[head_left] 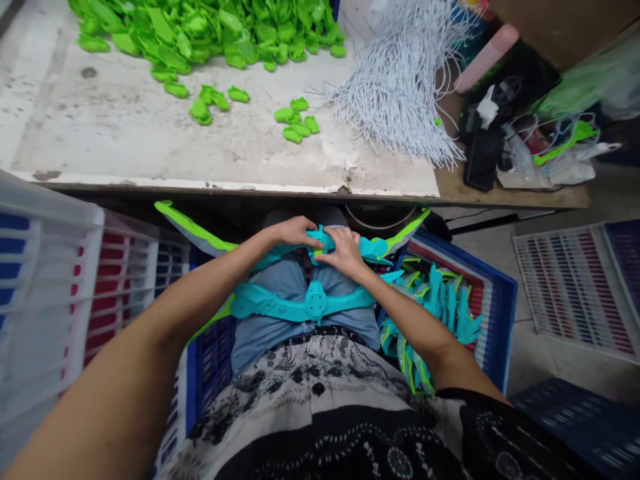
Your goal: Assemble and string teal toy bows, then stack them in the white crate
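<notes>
Turquoise plastic wing-shaped part with lime-green-edged tips [375, 249]: over the lap, just below the worn white-topped table [150, 150]. Left hand [298, 231] and right hand [344, 249] both grip its middle; exact contact hidden by fingers. Similar turquoise plastic piece [280, 308] lies across pale-blue trousers [253, 347]. Judgement: press evenly from both sides, centre square, long tips clear of the table edge.

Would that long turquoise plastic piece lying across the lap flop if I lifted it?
The long turquoise plastic piece is probably fairly stiff, spanning both blue-trousered thighs without obvious sag. Its narrow band suggests little weight. Its left end juts past them, so a push might tip it.
</notes>
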{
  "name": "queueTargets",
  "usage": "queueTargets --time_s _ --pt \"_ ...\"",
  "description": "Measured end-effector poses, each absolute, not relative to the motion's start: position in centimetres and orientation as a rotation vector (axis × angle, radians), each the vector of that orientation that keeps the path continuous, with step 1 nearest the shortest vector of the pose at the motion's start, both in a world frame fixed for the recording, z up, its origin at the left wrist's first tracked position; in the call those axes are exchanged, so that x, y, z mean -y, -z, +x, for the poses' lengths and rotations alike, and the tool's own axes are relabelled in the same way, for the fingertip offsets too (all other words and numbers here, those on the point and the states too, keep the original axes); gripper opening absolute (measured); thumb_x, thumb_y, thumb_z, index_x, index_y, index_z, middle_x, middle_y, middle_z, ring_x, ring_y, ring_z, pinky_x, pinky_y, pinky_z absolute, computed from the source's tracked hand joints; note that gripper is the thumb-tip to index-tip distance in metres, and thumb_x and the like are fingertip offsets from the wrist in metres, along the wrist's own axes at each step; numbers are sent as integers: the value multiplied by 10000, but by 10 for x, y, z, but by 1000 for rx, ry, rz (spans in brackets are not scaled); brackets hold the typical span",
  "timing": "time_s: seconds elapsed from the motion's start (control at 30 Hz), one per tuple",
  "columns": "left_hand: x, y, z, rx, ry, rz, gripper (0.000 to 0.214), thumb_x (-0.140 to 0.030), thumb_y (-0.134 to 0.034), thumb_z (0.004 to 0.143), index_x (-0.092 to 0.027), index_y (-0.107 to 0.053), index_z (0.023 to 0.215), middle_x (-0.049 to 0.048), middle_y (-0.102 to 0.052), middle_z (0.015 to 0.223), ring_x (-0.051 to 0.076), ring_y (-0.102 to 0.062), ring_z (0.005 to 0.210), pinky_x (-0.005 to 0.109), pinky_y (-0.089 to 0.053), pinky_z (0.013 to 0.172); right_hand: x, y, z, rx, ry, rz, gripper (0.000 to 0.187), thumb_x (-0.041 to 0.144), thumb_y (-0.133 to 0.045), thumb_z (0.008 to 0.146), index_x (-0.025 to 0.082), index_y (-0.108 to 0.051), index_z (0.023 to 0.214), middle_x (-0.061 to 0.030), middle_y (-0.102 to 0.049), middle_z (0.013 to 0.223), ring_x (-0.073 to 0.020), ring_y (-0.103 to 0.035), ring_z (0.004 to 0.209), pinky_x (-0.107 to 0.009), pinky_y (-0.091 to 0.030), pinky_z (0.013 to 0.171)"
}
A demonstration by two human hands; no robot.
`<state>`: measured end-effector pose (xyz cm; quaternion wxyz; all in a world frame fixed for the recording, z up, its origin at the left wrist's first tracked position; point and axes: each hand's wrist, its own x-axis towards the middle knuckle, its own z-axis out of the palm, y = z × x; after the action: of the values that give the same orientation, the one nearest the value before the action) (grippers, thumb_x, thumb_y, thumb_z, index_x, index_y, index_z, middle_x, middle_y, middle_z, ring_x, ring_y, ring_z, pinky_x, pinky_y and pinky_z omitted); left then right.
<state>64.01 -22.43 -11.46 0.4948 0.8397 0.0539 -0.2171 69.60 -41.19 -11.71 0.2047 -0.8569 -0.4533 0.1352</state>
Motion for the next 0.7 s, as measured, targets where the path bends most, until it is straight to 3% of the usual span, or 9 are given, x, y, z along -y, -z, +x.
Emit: queueTargets --time_s 0.13,0.23,0.3,0.4,0.47,0.57,0.7 --pt "231 98 625 -18 444 2250 443 -546 -615 695 -121 -630 816 -9 -552 666 130 -503 628 219 -309 541 418 100 704 1424 -479 -2306 658 467 -753 661 160 -572 1215 -139 -620 1172 -318 -507 1120 -453 -372 909" --pt "244 87 604 92 327 2552 395 -453 -566 809 -166 -609 1076 57 -617 903 172 -574 765 234 -370 616 413 66 726 1506 -663 -2056 376 397 -635 788 189 -648 1101 -78 -681 1029 -230 -608 940 -349 -451 809" --pt "255 87 590 136 191 2787 366 -331 -482 885 -221 -536 1230 104 -593 1064 207 -584 873 275 -413 695 393 43 745 1448 -515 -2003 249 341 -512 874 195 -683 982 -43 -692 905 -181 -620 823 -304 -460 765" --pt "272 97 578 89 17 2994 458 -163 -366 914 -299 -427 1347 145 -523 1228 251 -558 1014 362 -440 794 333 26 771 1411 -50 -2106 260 290 -436 914 179 -671 917 -67 -656 900 -205 -586 899 -349 -441 848" --pt "283 104 574 0 -47 3006 501 -153 -402 901 -306 -386 1377 164 -447 1334 288 -507 1132 405 -443 847 286 29 783 1472 121 -2154 247 301 -439 918 174 -649 947 -88 -617 986 -229 -536 999 -387 -424 901" --pt "299 104 563 -79 -136 2926 483 -225 -498 877 -204 -429 1354 196 -357 1420 338 -368 1291 451 -403 962 232 40 789 1510 176 -2286 240 309 -452 917 142 -613 981 -123 -552 1098 -256 -470 1083 -426 -414 934" --pt "327 94 528 -116 43 2764 394 -347 -428 917 -122 -549 1217 180 -557 1208 296 -540 1104 430 -453 921 226 39 787 1484 104 -2384 236 268 -415 930 111 -587 972 -150 -550 1096 -270 -471 1088 -438 -399 944"
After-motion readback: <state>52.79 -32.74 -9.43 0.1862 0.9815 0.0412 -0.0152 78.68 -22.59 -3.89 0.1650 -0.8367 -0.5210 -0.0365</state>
